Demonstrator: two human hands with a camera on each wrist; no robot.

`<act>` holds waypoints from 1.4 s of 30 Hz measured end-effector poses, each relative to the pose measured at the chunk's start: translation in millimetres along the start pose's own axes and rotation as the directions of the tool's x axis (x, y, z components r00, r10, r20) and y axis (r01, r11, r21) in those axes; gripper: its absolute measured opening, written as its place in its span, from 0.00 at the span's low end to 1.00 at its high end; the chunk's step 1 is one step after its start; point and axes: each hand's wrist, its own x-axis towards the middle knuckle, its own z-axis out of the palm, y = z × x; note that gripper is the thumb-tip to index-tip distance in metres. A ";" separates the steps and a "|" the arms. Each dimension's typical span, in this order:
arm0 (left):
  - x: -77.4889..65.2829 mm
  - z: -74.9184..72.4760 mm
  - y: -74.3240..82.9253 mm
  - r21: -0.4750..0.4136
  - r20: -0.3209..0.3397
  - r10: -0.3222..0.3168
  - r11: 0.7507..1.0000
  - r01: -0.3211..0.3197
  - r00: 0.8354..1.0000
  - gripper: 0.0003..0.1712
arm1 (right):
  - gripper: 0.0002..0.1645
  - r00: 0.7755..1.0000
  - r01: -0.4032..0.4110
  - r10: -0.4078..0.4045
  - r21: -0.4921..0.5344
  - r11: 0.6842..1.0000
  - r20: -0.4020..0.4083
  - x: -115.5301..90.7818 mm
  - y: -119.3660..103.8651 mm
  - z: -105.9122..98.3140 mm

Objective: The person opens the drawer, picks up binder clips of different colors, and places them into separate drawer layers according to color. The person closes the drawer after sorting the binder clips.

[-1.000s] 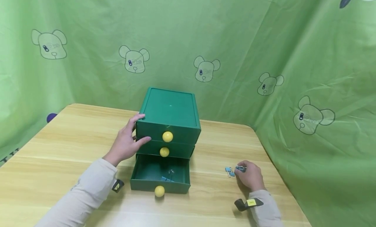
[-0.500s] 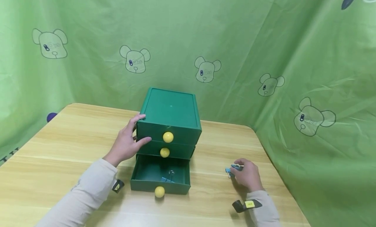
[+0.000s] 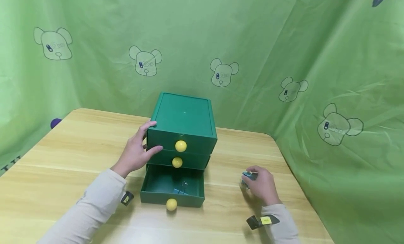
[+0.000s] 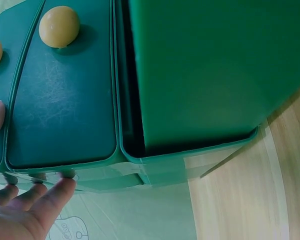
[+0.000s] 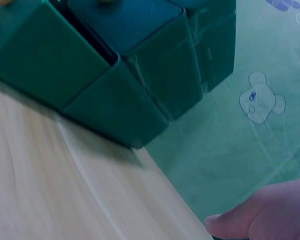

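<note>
My left hand (image 3: 134, 154) rests against the front left corner of a green drawer cabinet (image 3: 184, 114). Its thumb lies on the front and its straight fingers (image 4: 52, 200) touch the side. The bottom drawer (image 3: 154, 197) is pulled out, with a blue binder clip (image 3: 180, 191) inside. On the right of the table, my right hand (image 3: 264, 184) pinches a blue binder clip (image 3: 249, 175) between thumb and fingers. Part of another clip (image 3: 245, 187) shows just below it, mostly hidden by the hand. In the right wrist view only the right thumb (image 5: 235, 220) side shows.
Both upper drawers are closed and carry round yellow knobs (image 3: 181, 146). A wood-grain table (image 3: 79, 149) bears everything, its right edge running close past the right hand. Green cloth (image 3: 189, 37) with bear-head drawings hangs behind and at the sides.
The right hand has shifted a little left and away from me over the clips, now covering most of them. The left hand, cabinet and open drawer stay as they were.
</note>
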 end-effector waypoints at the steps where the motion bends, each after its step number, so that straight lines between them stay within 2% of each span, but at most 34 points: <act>1: 0.2 -0.4 0.2 0.000 -0.001 0.001 1.000 -0.001 1.000 0.44 | 0.21 1.000 0.007 -0.007 0.001 1.000 -0.003 -0.4 -2.4 -0.1; 18: 0.4 0.4 -0.2 0.001 0.005 -0.014 1.000 0.014 1.000 0.45 | 0.18 0.987 0.149 -0.148 0.013 0.989 -0.057 -8.3 -40.4 -3.3; 34: 0.8 -0.4 -1.7 0.001 0.000 0.001 1.000 -0.001 1.000 0.45 | 0.17 0.981 0.185 -0.185 -0.005 0.983 -0.053 -12.6 -58.8 0.6; 42: 1.0 -0.9 -3.1 0.005 -0.002 0.016 1.000 -0.016 1.000 0.45 | 0.17 0.967 0.245 -0.245 0.007 0.969 -0.066 -15.6 -68.4 4.8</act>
